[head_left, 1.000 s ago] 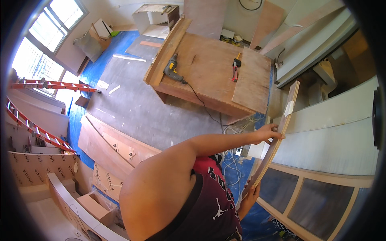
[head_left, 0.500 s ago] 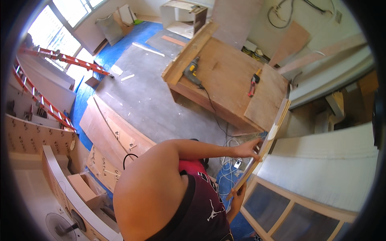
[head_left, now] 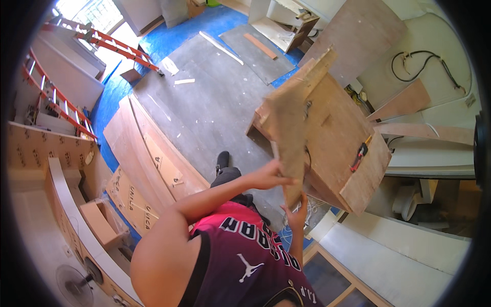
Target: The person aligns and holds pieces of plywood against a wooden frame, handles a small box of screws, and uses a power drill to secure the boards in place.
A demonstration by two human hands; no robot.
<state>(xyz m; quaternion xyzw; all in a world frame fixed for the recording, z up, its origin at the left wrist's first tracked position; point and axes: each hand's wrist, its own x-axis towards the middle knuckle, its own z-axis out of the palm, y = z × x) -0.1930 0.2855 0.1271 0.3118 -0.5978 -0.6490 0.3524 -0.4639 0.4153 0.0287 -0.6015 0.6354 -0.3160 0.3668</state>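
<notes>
A long wooden board [head_left: 290,148] is held in front of me, its far end blurred by motion above a plywood box [head_left: 340,133]. My left hand [head_left: 271,175] grips its left side near the lower end, fingers closed round it. Lower down, my right hand [head_left: 296,214] holds the near end with thumb and fingers. On the box top lies a red and black hand tool [head_left: 360,155]. Another wooden strip [head_left: 321,69] lies along the box's far left edge. The board mostly hides the drill on the box; only bits of it and its cord show.
Cut plywood sheets [head_left: 138,148] lie on the floor to my left. A red ladder [head_left: 123,48] stands at the far left on blue sheeting [head_left: 176,38]. A fan [head_left: 74,284] is at lower left. A framed panel [head_left: 332,271] and white surface [head_left: 388,245] are at the right.
Both hands have swung the board leftward and forward, from beside the white surface to over the plywood box. My view has turned to the right, and my foot now shows.
</notes>
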